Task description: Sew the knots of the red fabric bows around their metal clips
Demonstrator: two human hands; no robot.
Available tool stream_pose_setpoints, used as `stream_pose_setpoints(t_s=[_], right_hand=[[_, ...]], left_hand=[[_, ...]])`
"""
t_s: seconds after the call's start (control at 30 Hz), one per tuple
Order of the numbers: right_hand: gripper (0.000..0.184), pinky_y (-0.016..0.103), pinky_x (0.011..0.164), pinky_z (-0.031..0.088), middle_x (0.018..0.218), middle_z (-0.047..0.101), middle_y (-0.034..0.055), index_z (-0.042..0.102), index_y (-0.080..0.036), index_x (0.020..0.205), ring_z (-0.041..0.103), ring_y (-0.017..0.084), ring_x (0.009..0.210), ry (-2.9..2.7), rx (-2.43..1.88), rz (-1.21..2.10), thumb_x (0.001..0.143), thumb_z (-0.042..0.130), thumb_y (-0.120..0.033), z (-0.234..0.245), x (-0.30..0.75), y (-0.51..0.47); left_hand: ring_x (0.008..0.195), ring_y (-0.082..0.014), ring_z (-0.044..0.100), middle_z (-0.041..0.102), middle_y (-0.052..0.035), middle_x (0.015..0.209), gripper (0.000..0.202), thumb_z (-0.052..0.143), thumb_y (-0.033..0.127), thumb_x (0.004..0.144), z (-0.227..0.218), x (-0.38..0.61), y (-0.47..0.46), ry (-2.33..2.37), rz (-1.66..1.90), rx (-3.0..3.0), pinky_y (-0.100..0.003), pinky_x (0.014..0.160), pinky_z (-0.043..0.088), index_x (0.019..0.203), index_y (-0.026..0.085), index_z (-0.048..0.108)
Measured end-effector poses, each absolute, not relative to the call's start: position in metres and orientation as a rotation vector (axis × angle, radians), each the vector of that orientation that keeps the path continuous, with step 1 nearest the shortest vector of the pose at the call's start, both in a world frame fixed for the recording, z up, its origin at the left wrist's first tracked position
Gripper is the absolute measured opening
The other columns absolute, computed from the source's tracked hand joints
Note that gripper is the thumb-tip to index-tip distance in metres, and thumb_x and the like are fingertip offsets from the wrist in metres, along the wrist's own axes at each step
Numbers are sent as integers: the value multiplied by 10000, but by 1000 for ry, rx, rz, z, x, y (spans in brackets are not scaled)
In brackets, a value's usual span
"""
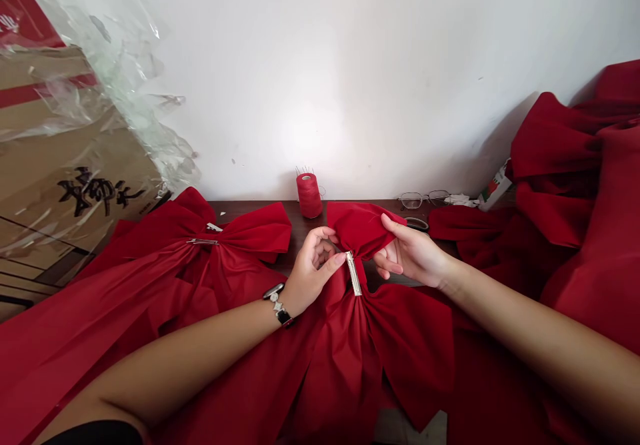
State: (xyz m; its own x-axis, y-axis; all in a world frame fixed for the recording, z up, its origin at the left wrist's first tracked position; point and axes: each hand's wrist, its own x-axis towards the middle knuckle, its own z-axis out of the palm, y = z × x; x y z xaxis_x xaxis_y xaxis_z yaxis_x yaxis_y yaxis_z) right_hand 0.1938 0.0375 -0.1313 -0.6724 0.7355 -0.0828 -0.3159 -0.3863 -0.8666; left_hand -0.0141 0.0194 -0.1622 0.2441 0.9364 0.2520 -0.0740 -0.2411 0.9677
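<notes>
A large red fabric bow (370,338) lies in front of me, pinched at its middle by a silver metal clip (353,273). My left hand (313,268), with a watch on the wrist, curls beside the clip, its forefinger touching the clip's top end. My right hand (410,252) grips the bow's upper red loop (363,226) between thumb and fingers, just right of the clip.
A second red bow with its own clip (203,241) lies at the left. A red thread spool (309,195) with needles stands by the white wall. Eyeglasses (424,198) rest behind my right hand. A cardboard box under clear plastic (65,158) stands left; piled red cloth (575,192) fills the right.
</notes>
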Motion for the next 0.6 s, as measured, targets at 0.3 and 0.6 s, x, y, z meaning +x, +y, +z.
stream_pose_setpoints(t_s=[0.3, 0.6], right_hand=[[392, 273, 566, 532, 634, 615, -1, 540, -143, 888, 576, 113, 480, -1413, -703, 1838, 838, 619, -524, -130, 191, 30], [176, 287, 683, 561, 843, 650, 43, 549, -158, 925, 657, 160, 735, -2064, -804, 1409, 756, 598, -155, -145, 189, 29]], left_hand=[[561, -85, 407, 505, 41, 651, 282, 629, 434, 845, -163, -14, 22, 869, 1113, 1391, -208, 567, 368, 951, 173, 634], [829, -156, 601, 681, -33, 938, 275, 598, 411, 869, -166, -16, 24, 907, 1291, 1329, -264, 822, 476, 990, 173, 664]])
